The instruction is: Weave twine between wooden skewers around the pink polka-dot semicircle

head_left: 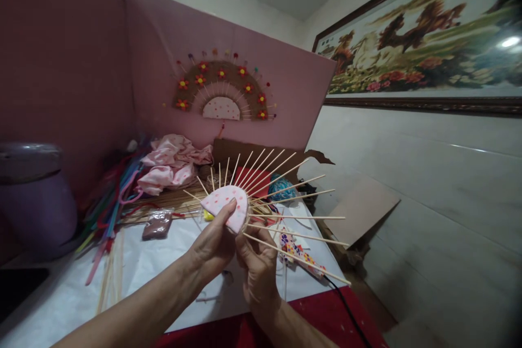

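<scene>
A half-round piece [222,199] covered in pale pink dotted cloth is held up over the table, with several thin wooden sticks [304,217] fanning out from its curved edge. My left hand [216,239] grips it, thumb pressed on the cloth face and the other fingers hidden behind. Close by on the right, my right hand [259,261] has its fingers bent together at the piece's lower right edge, beside the lowest sticks. What lies between those fingertips is too small to make out.
A finished-looking fan [221,87] with red flowers hangs on the pink board. Pink cloth [175,160], coloured strips [122,190], a small bag [157,224], blue yarn [282,187] and a flowered glue gun [299,253] with a black cable lie on the white-covered table [142,266].
</scene>
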Demonstrator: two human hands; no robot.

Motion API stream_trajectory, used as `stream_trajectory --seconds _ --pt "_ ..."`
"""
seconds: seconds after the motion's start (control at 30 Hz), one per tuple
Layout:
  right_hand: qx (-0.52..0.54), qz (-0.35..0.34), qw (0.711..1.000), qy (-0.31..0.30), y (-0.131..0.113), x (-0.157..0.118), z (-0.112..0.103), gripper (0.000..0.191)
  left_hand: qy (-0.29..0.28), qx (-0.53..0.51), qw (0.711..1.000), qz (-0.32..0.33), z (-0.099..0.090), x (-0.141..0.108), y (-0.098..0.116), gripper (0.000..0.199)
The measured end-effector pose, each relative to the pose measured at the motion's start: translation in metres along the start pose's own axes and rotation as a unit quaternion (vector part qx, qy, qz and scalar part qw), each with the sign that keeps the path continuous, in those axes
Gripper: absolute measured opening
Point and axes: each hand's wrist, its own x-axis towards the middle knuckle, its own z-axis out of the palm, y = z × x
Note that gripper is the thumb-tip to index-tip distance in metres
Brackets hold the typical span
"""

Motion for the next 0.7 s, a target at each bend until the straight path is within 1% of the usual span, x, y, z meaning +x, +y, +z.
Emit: stream_trajectory --seconds 0.13,0.23,0.3,0.4,0.47,0.6,0.7 --pt "0.017 0.002 1.0 -0.01 -0.001 -0.001 -0.001 0.014 0.008 0.012 1.0 0.0 0.005 -0.003 0.001 0.014" --pt "0.014 0.003 0.999 -0.031 -0.005 -0.001 0.0 0.013 0.017 0.024 1.0 0.005 0.006 -0.005 0.003 0.014" --pt "0.014 -0.001 0.999 -0.05 -0.009 -0.001 0.002 0.012 0.002 0.026 1.0 0.01 0.004 -0.005 0.005 0.015" --pt "0.029 -0.008 0.997 -0.071 -0.013 -0.001 0.003 0.012 -0.052 0.038 0.998 0.025 0.001 -0.007 0.009 0.017" --pt "0.033 -0.007 0.996 -0.079 -0.014 0.0 0.003 0.014 -0.077 0.064 0.994 0.038 0.001 -0.009 0.011 0.019" --pt "0.017 0.007 0.997 -0.08 -0.013 0.002 0.0 0.015 -0.092 0.095 0.99 0.042 0.001 -0.011 0.012 0.023" --pt "0.003 0.005 0.996 -0.089 -0.012 0.003 -0.002 0.02 -0.078 0.096 0.991 0.042 0.002 -0.012 0.012 0.022"
